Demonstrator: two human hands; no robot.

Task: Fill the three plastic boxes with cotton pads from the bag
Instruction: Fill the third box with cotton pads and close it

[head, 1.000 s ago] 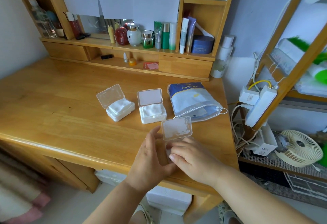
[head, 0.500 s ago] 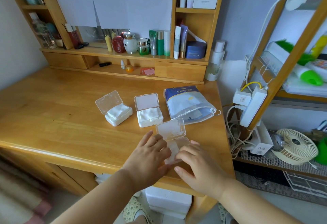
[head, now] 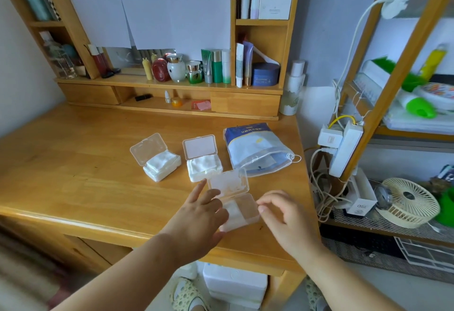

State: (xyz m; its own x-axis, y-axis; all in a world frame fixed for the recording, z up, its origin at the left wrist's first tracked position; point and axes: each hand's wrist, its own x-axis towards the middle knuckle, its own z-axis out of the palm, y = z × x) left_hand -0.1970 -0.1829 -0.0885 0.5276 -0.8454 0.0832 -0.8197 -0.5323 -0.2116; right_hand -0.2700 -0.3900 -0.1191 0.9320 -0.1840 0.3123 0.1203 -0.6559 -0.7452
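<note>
Both hands have backed off a bit: left hand (head: 201, 212) spread, fingers resting on the third box (head: 239, 211) at table center-front, right hand (head: 282, 210) loosely curled, empty. Box looks light, slippery; grip its side walls. Bag (head: 255, 148) at 1 o'clock.

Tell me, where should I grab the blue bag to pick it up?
Probably by the open mouth of the bag, coming from the near right. It lies flat on the desk with its sealed blue top pointing away, and the drawstring loop sticks out at that near corner, clear of the boxes. Pinch the loose rim there from above.
</note>
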